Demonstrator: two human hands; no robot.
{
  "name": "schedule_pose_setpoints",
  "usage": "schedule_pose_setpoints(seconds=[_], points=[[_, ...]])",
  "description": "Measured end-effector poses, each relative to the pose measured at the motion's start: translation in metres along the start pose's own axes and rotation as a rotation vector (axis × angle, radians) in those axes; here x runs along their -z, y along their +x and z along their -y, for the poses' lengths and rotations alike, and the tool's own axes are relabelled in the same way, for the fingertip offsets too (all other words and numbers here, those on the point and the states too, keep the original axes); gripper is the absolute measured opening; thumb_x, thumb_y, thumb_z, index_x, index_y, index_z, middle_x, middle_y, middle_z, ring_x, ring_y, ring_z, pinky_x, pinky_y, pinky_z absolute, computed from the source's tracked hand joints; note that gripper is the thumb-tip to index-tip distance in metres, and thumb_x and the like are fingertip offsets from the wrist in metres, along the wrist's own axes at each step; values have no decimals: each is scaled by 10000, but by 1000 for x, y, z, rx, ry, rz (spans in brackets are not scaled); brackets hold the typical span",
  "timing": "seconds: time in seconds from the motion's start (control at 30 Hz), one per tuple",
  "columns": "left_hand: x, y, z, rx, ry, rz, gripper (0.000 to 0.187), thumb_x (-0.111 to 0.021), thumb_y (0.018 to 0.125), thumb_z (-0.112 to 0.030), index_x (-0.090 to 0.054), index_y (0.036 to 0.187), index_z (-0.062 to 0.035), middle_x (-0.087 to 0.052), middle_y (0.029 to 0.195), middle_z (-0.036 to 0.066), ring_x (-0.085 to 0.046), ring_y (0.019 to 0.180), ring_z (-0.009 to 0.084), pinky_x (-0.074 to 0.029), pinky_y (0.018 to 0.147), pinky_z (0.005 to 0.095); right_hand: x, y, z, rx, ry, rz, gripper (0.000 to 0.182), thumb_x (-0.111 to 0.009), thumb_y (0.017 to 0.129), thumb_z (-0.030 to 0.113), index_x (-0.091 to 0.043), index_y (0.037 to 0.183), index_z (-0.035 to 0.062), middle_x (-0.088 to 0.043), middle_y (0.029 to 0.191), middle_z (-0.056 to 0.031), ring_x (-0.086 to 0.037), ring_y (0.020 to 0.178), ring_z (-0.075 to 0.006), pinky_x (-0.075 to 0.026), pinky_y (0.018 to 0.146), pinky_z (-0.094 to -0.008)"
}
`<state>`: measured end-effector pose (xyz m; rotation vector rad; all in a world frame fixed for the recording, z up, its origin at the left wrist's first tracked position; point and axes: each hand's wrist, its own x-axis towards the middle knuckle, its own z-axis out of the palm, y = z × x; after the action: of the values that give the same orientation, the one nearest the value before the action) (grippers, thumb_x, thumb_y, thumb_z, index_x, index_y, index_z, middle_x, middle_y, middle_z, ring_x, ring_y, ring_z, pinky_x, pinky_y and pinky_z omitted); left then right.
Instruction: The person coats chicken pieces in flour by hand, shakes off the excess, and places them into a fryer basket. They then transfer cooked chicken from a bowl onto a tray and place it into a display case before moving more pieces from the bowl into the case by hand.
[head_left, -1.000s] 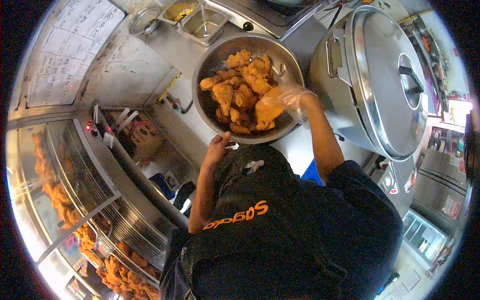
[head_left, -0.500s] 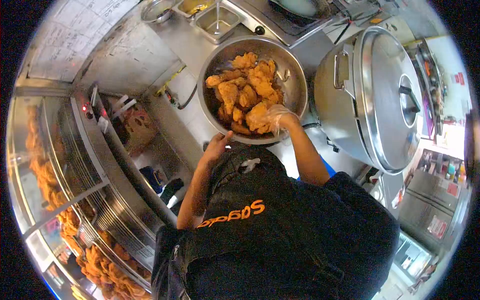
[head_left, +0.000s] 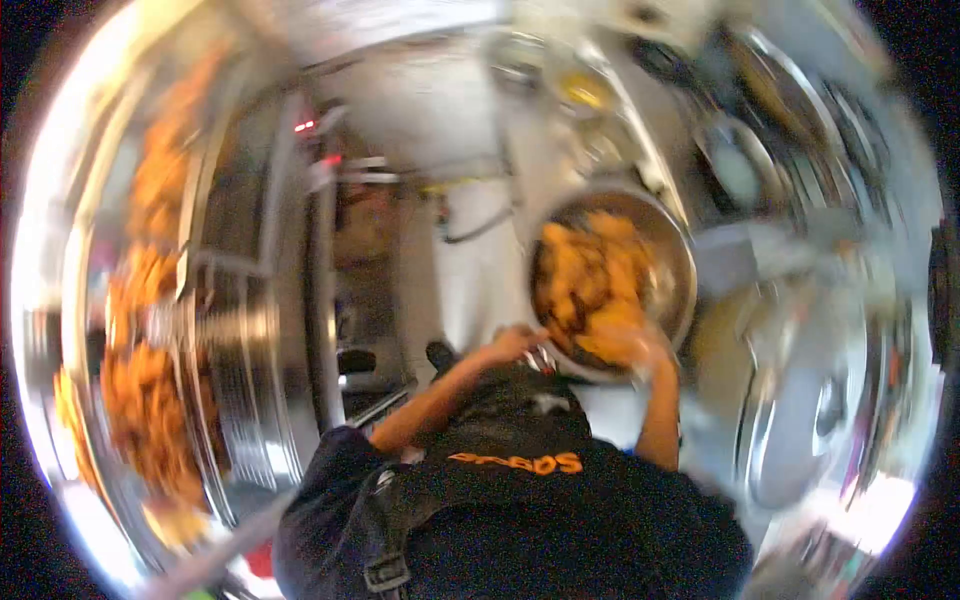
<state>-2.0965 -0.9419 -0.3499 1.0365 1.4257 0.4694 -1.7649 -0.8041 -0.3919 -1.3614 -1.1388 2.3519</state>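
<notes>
A round metal bowl (head_left: 683, 290) full of golden fried chicken (head_left: 590, 265) stands in front of my body, right of the middle. At its near left rim, my left hand (head_left: 515, 343) is closed on the edge, with the thumb side against the bowl. My right hand (head_left: 640, 345), in a clear plastic glove, reaches into the near right part of the bowl. Its fingers are closed on a piece of fried chicken, though motion blur softens their outline. Both forearms come from dark sleeves, on either side of a black apron (head_left: 500, 410).
To the left, a display warmer (head_left: 240, 330) with wire racks holds more fried chicken (head_left: 150, 390). Small metal containers (head_left: 585, 95) sit beyond the bowl. On the right is a large lidded metal pot (head_left: 800, 420), blurred.
My view has swung left, so the bowl and both hands appear farther right and lower, and the warmer shows more. The hands keep their places at the bowl.
</notes>
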Motion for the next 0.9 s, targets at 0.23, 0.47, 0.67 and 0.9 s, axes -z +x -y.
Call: schedule_pose_setpoints(seconds=[0.23,0.47,0.67,0.9], points=[[19,-48,-15,-5,-184,-52,540,-501,784,-561,-565,974,-60,-552,737,52,-496,624,141,-423,545,283,-135,-62,142,410,25,-66,396,-574,745,250,-512,1059,17,-512,1052,-100,-511,964,-216,-431,809,-345],[43,-140,56,-45,-423,-349,383,-535,817,-431,-548,913,-61,-523,776,27,-484,683,124,-408,535,274,-310,-32,208,642,-109,187,397,-563,802,297,-533,1084,19,-548,1060,-110,-541,956,-207,-462,764,-314],[8,-254,148,-47,-694,-707,366,-532,830,-405,-540,975,-70,-538,868,2,-508,786,103,-433,662,245,-555,-73,267,400,-125,954,456,-490,856,224,-364,1229,-7,-469,1190,-159,-498,1062,-279,-434,882,-410],[-73,-328,218,74,-965,-974,344,-527,846,-355,-515,1050,-79,-545,969,13,-518,855,114,-447,681,251,-787,-194,269,567,-467,1588,467,-522,839,197,-375,1252,37,-505,1149,-104,-519,1007,-232,-444,875,-350]])
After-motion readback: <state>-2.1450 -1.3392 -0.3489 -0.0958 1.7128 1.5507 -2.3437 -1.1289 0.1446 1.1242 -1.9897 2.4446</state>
